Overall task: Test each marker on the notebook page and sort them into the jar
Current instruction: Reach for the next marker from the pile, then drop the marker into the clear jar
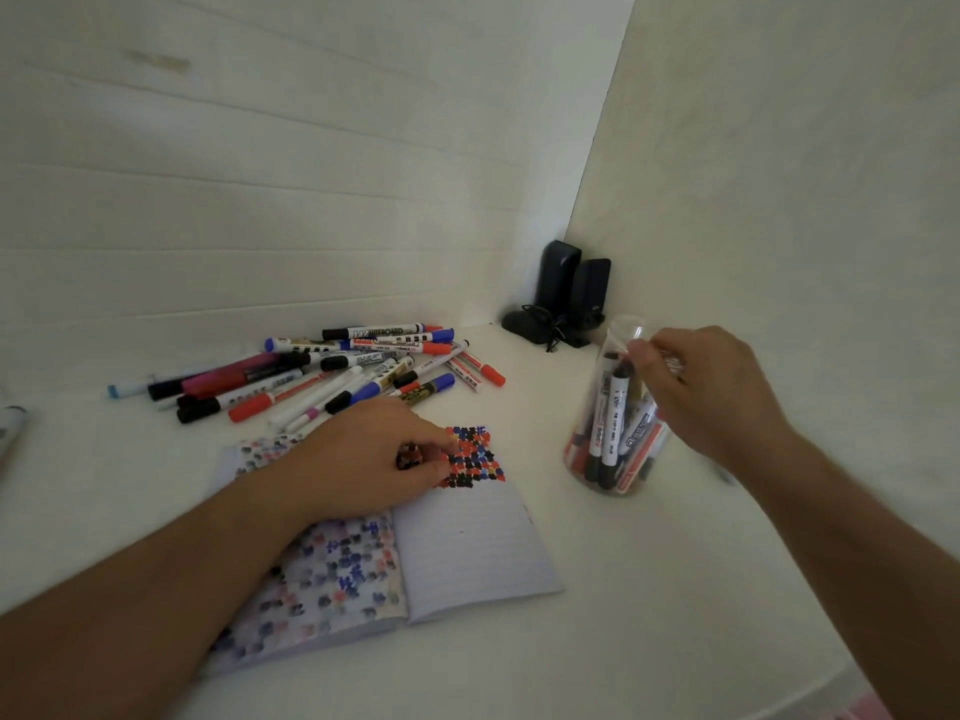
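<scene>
My right hand [711, 392] drops a marker [615, 407] into the jar [618, 459] (grip probably loosening); left hand [374, 454] presses flat on the notebook [467, 553]. Next, another from the pile [332, 376].

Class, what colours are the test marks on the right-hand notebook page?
Red, blue and black marks at the top of the lined page, head view.

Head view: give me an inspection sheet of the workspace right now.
Surface: white desk set in a corner.
Job's things: open notebook, right page with red, blue and black test marks at the top; clear jar upright, holding several markers; marker pile loose behind the notebook.
Clutter: two dark speakers in the corner.
Grippers: left hand rests on the notebook; right hand at the jar's mouth, fingers on a marker.
Cables: black cord bundled by the speakers.
Surroundings: white walls.
</scene>
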Motion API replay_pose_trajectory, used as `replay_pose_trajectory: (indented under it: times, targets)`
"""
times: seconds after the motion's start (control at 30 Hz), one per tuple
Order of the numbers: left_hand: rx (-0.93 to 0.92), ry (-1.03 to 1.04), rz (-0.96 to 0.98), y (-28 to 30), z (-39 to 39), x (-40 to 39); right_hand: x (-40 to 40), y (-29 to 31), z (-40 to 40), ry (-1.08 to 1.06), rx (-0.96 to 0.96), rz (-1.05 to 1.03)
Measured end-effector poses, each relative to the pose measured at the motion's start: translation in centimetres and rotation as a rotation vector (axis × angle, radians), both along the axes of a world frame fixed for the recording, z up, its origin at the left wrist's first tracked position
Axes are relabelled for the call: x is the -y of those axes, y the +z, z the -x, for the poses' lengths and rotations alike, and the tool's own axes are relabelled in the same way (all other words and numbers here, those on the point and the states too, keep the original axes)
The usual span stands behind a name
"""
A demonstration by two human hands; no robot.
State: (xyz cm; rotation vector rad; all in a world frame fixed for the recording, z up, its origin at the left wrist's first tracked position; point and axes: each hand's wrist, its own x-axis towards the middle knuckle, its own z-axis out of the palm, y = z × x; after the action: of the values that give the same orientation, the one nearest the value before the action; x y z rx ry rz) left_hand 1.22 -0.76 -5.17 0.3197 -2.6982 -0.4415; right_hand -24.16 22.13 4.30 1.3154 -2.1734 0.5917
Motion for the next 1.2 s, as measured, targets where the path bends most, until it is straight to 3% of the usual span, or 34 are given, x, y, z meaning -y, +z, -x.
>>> replay_pose_trajectory:
  times: [0.13, 0.2, 0.3, 0.37, 0.5, 0.67, 0.97, 1.07, 1.2]
  targets:
    - [-0.061, 0.16, 0.104, 0.4, 0.3, 0.6, 0.2, -0.1, -1.4, -0.02, -0.273, 0.25]
    - [-0.081, 0.304, 0.149, 0.5, 0.2, 1.5, 0.9, -0.1, -3.5, 0.166, -0.353, 0.371]
    - [-0.057, 0.478, 0.21, 0.5, -0.5, 3.1, 3.0, -1.4, -7.1, 0.443, -0.076, 0.243]
    - [-0.036, 0.54, 0.229, 0.5, -0.8, 3.7, 5.0, -2.9, -8.6, 0.441, 0.208, 0.023]
    - [0.009, 0.554, 0.215, 0.3, -0.4, 4.4, 9.4, -6.3, -8.9, 0.42, 0.33, -0.214]
    - [0.035, 0.569, 0.251, 0.0, 0.8, 4.2, 11.6, -9.6, -8.3, 0.404, 0.491, -0.166]
    - [0.141, 0.704, 0.267, 0.2, 2.7, 3.5, 11.7, -9.8, -7.5, 0.413, 0.677, -0.058]
    - [0.034, 0.673, 0.248, 0.5, 2.7, 3.2, 11.8, -9.7, -7.4, 0.394, 0.726, -0.007]
    - [-0.229, 0.554, -0.005, 1.5, 2.3, 1.6, 11.7, -9.4, -7.4, 0.36, 0.836, 0.125]
